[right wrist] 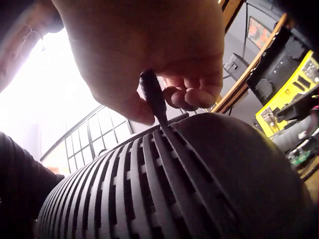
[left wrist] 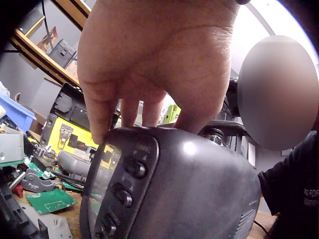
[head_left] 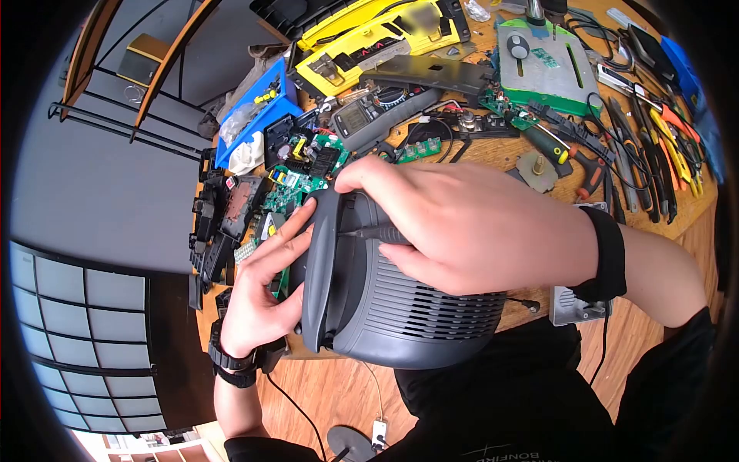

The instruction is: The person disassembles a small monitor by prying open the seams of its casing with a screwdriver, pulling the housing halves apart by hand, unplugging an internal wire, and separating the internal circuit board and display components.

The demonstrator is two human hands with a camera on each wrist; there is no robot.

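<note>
Right hand (head_left: pixel 485 231): fingers pinch dark tool (head_left: pixel 381 232), tip in recess behind grey casing's (head_left: pixel 416 350) front rim; align shaft, press lightly; left hand (head_left: pixel 258 300) grips rim, firm bracing limits slips; casing at bench's (head_left: pixel 483 154) near edge; multimeter (head_left: pixel 373 115) beyond.

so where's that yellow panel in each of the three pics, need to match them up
Head view: yellow panel at top centre, beyond the hands.
Left wrist view: left of centre, about mid-height.
Right wrist view: upper right, running to the edge.
Shared landmark: the dark slotted casing, mid-picture in the head view, low in both wrist views.
</note>
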